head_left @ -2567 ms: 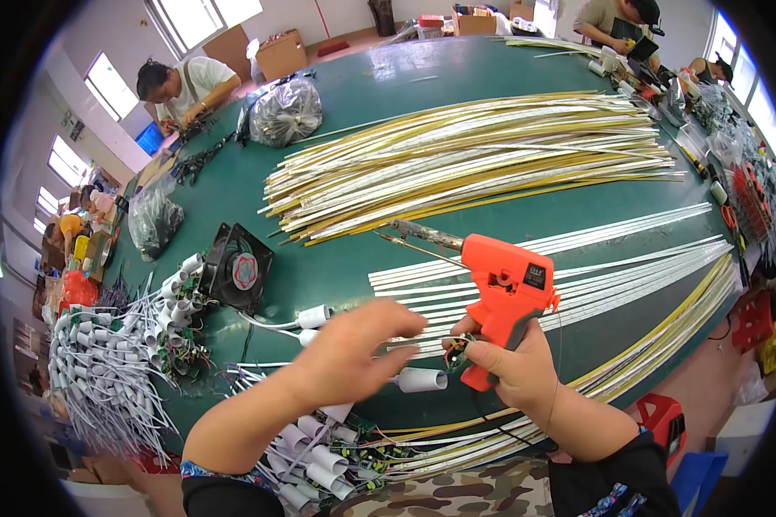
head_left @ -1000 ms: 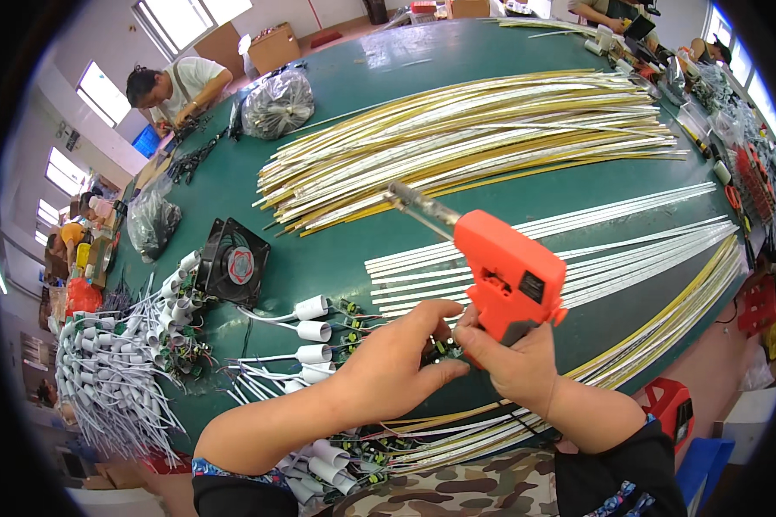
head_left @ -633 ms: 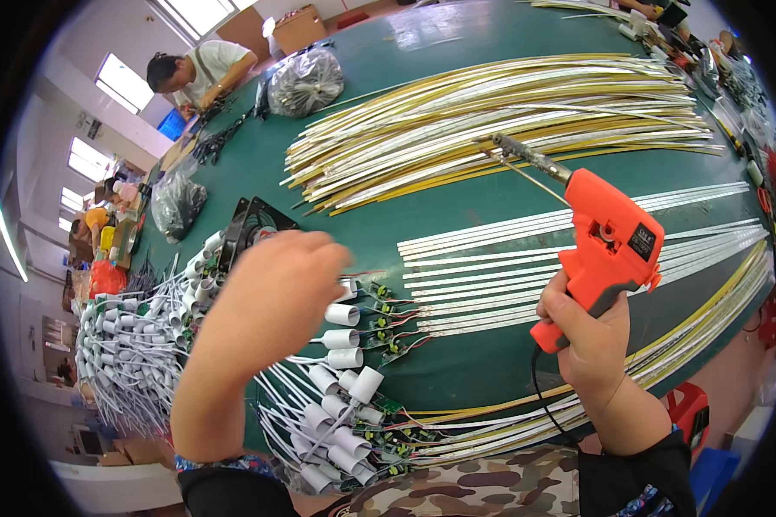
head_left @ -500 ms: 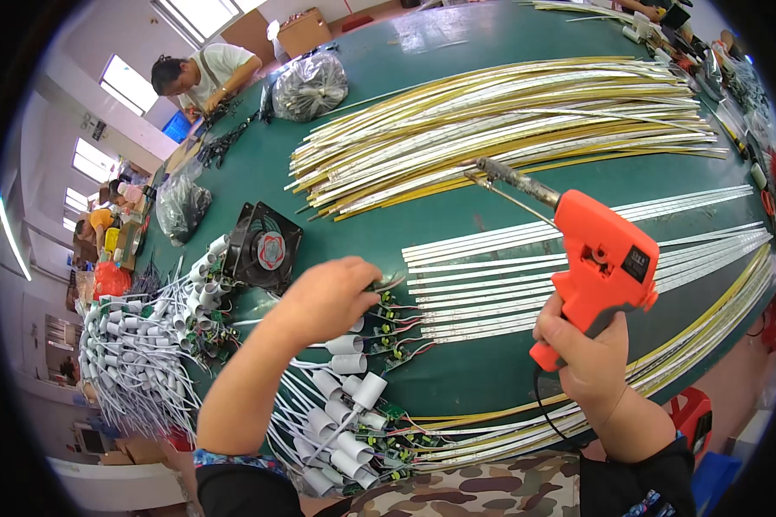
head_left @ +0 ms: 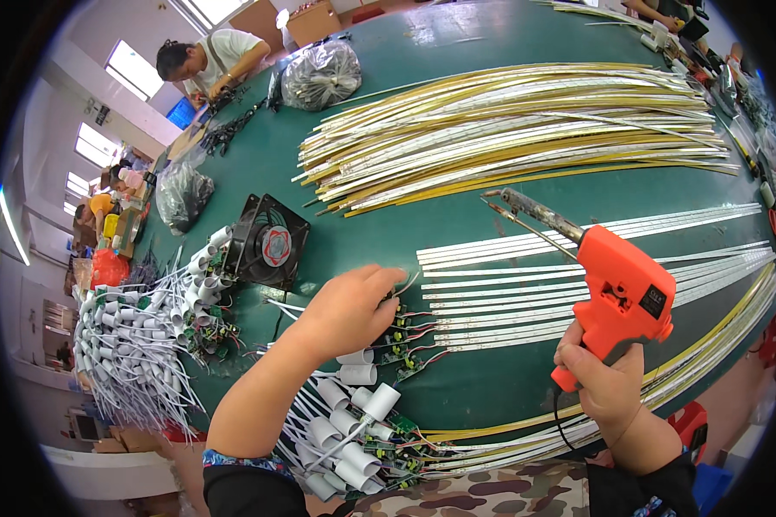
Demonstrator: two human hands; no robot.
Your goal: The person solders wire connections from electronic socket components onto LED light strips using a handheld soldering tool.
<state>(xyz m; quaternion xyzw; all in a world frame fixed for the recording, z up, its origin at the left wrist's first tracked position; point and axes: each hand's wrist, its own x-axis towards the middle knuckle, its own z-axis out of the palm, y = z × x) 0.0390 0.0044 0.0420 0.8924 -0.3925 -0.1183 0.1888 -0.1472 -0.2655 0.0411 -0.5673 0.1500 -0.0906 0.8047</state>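
Note:
My right hand (head_left: 610,379) grips the handle of a red soldering gun (head_left: 616,280); its metal tip points up and left, above the white LED strips (head_left: 526,317). The strips lie side by side on the green table. At their left ends, my left hand (head_left: 349,314) is closed with a thin wire (head_left: 411,284) showing at its fingertips; what else sits in the palm is hidden. Below that hand, small green circuit boards (head_left: 398,349) join the lower strips by red and dark wires. White plastic sleeves (head_left: 359,374) with white cables lie beside them.
A black fan (head_left: 270,241) stands left of my left hand. Piles of white sleeved cables (head_left: 125,345) lie further left. A large heap of white and yellow strips (head_left: 509,133) spans the far side. Finished-looking bundles (head_left: 716,332) curve along the near edge. A co-worker (head_left: 211,65) sits at far left.
The view has shifted slightly, so the table's contents sit a little lower and further right. My left hand stays at the strip ends, and the soldering gun remains in my right hand, its tip still raised.

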